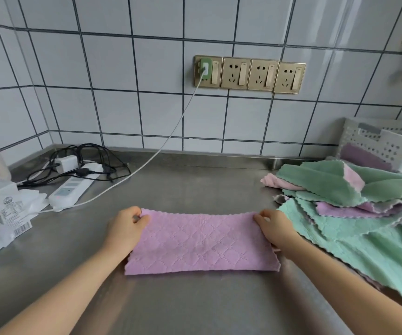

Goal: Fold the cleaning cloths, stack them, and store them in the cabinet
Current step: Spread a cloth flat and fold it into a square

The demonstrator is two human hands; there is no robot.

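Pinching the far corners of a pink cloth [202, 243], the left hand [125, 226] and right hand [273, 227] hold it flat on the steel counter [195, 305], seemingly folded once into a strip. It looks like early going: a heap [354, 204] of green and pink cloths lies unfolded just right, no stack yet, no cabinet in sight.

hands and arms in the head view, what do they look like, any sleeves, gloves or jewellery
Two bare hands, the left hand and the right hand, on bare forearms. No sleeves reach into view, no gloves, and no watch, bracelet or rings show. The fingers are uncovered, with short nails as far as the picture tells.
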